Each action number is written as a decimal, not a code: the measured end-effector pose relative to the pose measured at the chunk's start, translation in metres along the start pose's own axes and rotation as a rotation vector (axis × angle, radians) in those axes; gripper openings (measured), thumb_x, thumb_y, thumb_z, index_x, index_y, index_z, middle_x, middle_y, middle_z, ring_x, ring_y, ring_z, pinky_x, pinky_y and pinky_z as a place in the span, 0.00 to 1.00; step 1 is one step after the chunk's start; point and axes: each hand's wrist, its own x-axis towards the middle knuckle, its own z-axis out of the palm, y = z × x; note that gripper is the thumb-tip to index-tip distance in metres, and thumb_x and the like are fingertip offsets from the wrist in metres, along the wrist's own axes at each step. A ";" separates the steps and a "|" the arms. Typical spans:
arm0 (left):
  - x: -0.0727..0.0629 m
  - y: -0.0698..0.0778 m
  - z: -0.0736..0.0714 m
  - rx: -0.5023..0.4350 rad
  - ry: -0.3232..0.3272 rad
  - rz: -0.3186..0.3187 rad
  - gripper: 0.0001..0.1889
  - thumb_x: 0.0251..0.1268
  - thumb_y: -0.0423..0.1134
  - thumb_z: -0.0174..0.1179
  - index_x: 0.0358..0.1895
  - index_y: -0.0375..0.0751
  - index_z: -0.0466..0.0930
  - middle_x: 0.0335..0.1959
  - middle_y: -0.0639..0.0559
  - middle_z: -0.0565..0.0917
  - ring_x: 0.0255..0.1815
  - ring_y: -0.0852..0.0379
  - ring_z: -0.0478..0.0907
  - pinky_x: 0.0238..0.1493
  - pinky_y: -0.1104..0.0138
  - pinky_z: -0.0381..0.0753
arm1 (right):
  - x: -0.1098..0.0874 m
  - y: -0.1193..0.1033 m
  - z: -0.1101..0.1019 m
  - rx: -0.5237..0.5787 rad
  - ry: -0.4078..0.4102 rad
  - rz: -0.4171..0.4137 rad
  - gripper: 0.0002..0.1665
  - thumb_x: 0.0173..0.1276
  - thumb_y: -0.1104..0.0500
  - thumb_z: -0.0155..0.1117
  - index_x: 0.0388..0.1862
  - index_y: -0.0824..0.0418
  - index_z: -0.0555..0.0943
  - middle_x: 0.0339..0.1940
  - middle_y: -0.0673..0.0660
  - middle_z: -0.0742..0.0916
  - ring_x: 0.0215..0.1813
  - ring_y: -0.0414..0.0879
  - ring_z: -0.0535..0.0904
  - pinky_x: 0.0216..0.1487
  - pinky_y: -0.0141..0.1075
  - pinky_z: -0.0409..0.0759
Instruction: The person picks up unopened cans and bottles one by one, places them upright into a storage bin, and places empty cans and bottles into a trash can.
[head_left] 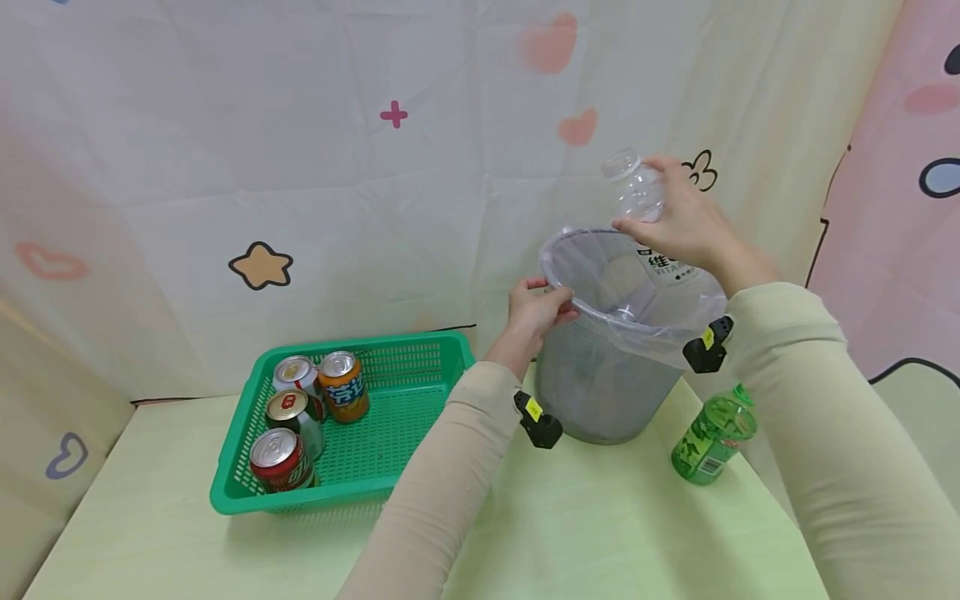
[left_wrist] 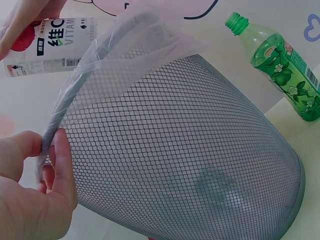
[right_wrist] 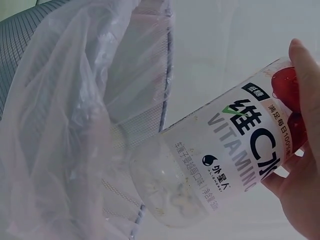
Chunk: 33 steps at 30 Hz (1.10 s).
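Note:
A clear, uncapped plastic bottle (head_left: 639, 190) with a white label is gripped in my right hand (head_left: 688, 218). It is tilted, and its base reaches down past the bin's rim, as the right wrist view shows. The grey mesh trash can (head_left: 592, 387) has a translucent plastic liner (right_wrist: 55, 145) folded over its rim. With thumb and fingers, my left hand (head_left: 534, 312) pinches the lined rim on the near left side. Through the mesh in the left wrist view, a clear bottle-like shape (left_wrist: 220, 192) shows near the bottom.
A green-capped drink bottle (head_left: 714, 437) stands on the table right of the bin. To the left is a green plastic basket (head_left: 405, 437) with several drink cans, among them an orange can (head_left: 347, 396) and a red can (head_left: 281, 467). A patterned cloth (head_left: 315, 142) hangs behind.

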 end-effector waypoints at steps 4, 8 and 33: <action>-0.001 0.000 0.000 0.012 0.002 0.000 0.20 0.54 0.25 0.58 0.49 0.41 0.64 0.29 0.46 0.77 0.25 0.56 0.79 0.33 0.68 0.83 | 0.000 0.000 0.004 -0.003 -0.003 -0.023 0.53 0.57 0.39 0.62 0.72 0.52 0.44 0.56 0.68 0.72 0.49 0.62 0.72 0.51 0.58 0.69; -0.001 0.000 0.001 0.013 0.000 0.000 0.21 0.54 0.25 0.58 0.50 0.41 0.64 0.29 0.46 0.77 0.26 0.56 0.79 0.33 0.68 0.83 | 0.000 -0.001 0.006 -0.007 -0.004 -0.041 0.53 0.57 0.40 0.63 0.72 0.54 0.46 0.52 0.68 0.74 0.47 0.61 0.73 0.48 0.56 0.70; 0.000 -0.002 0.001 0.013 0.010 -0.003 0.20 0.54 0.26 0.59 0.49 0.42 0.64 0.30 0.46 0.77 0.25 0.57 0.79 0.32 0.67 0.83 | 0.000 -0.009 0.019 -0.020 -0.040 -0.051 0.51 0.58 0.40 0.61 0.70 0.57 0.47 0.39 0.66 0.80 0.38 0.57 0.78 0.38 0.47 0.75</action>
